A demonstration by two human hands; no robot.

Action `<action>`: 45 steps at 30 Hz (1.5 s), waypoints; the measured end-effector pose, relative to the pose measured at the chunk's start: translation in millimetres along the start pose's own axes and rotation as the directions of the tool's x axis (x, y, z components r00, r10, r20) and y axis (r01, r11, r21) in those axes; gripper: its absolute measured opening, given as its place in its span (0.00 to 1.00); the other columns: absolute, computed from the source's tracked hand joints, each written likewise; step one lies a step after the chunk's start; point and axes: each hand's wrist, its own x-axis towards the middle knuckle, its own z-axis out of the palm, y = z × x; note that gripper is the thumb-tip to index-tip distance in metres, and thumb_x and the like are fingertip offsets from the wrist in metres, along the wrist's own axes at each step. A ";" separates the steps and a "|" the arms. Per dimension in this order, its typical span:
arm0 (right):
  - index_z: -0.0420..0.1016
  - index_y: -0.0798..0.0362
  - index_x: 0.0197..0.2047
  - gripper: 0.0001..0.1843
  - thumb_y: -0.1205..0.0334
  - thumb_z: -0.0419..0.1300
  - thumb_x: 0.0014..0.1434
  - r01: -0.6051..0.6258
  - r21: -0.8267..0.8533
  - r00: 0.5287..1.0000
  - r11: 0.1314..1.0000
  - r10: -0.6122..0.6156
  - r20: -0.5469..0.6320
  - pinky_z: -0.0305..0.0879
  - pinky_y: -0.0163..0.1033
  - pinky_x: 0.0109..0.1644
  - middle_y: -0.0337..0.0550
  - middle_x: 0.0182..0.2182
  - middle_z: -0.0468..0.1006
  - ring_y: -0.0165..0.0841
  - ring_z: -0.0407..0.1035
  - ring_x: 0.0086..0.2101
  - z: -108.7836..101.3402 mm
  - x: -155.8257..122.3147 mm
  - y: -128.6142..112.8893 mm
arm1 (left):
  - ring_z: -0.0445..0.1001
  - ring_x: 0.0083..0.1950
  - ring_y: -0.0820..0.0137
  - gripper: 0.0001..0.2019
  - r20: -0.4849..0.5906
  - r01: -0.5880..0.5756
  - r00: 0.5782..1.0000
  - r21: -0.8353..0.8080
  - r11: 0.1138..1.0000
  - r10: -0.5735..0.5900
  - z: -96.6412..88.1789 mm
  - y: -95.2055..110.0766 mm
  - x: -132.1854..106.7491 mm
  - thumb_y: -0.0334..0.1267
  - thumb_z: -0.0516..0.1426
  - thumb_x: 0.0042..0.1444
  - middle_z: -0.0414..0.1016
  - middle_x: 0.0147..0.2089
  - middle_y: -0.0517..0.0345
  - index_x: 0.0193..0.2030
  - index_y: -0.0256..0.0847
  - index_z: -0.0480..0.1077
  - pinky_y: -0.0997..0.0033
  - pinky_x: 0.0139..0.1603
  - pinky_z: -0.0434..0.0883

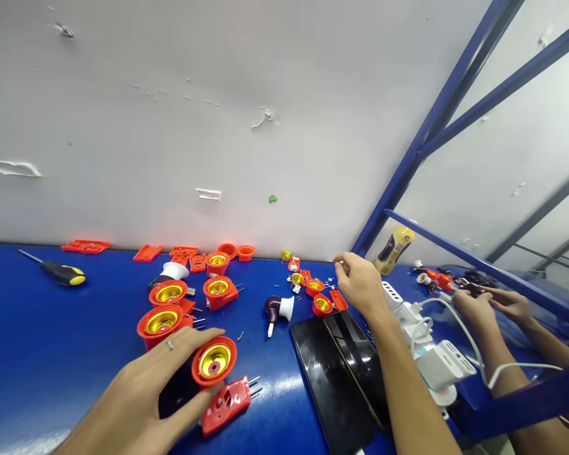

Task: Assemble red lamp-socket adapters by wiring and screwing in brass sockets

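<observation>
My left hand [152, 385] rests on the blue table [38, 341], fingers curled round an orange lamp socket [214, 361] with a brass inside and a dark body. An orange plug plate with pins [227, 402] lies just beside it. My right hand [358, 281] is stretched out over the table further back, fingers pinched together near small orange parts [321, 304]; what it pinches is too small to make out. Several more orange sockets [168, 294] stand left of centre.
A yellow-handled screwdriver [61, 273] lies far left. Two dark phones [346, 366] lie under my right forearm. White power strips and cables [436, 360] sit to the right. Another person's hands [493, 306] work at the right. A yellow bottle [392, 249] stands by the blue frame.
</observation>
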 end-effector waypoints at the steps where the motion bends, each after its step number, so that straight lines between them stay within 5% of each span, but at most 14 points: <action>1: 0.76 0.53 0.55 0.16 0.52 0.62 0.71 -0.028 -0.059 0.999 0.998 0.030 0.042 0.76 0.50 0.53 0.46 0.52 0.79 0.37 0.76 0.48 0.6 0.9 1.4 | 0.85 0.52 0.61 0.24 -0.005 0.003 1.000 -0.007 1.000 -0.003 0.2 -0.5 -0.1 0.54 0.62 0.62 0.84 0.56 0.60 0.62 0.53 0.70 0.75 0.52 0.81; 8: 0.74 0.52 0.58 0.18 0.52 0.63 0.70 -0.109 -0.331 0.950 0.937 0.196 0.241 0.76 0.50 0.54 0.48 0.55 0.77 0.38 0.76 0.50 10.4 9.5 16.1 | 0.85 0.53 0.61 0.22 0.014 0.032 0.999 -0.040 0.999 -0.031 0.0 1.5 0.2 0.53 0.62 0.62 0.83 0.57 0.62 0.62 0.55 0.70 0.74 0.51 0.81; 15: 0.74 0.51 0.59 0.19 0.52 0.63 0.70 0.072 -0.295 0.921 0.953 0.050 0.387 0.75 0.51 0.55 0.48 0.57 0.76 0.39 0.75 0.52 23.5 17.9 10.8 | 0.85 0.51 0.60 0.23 0.011 0.058 0.998 -0.047 0.997 -0.057 2.4 0.3 -0.7 0.56 0.62 0.62 0.83 0.55 0.66 0.62 0.58 0.69 0.70 0.51 0.82; 26: 0.74 0.51 0.59 0.18 0.52 0.63 0.70 0.157 -0.322 0.892 0.934 0.005 0.451 0.75 0.51 0.56 0.48 0.57 0.76 0.39 0.75 0.52 39.4 16.4 12.7 | 0.85 0.49 0.68 0.19 0.037 -0.025 0.999 -0.119 0.993 0.030 -15.9 21.2 14.9 0.43 0.63 0.62 0.84 0.53 0.67 0.59 0.55 0.69 0.78 0.49 0.79; 45: 0.76 0.53 0.56 0.17 0.51 0.62 0.70 0.143 -0.256 0.858 0.956 0.009 0.514 0.76 0.48 0.52 0.46 0.53 0.78 0.37 0.76 0.48 44.7 15.7 15.9 | 0.81 0.52 0.61 0.19 0.153 0.152 0.982 -0.292 0.944 -0.111 -21.2 30.6 9.9 0.35 0.61 0.60 0.82 0.54 0.56 0.59 0.46 0.71 0.63 0.55 0.77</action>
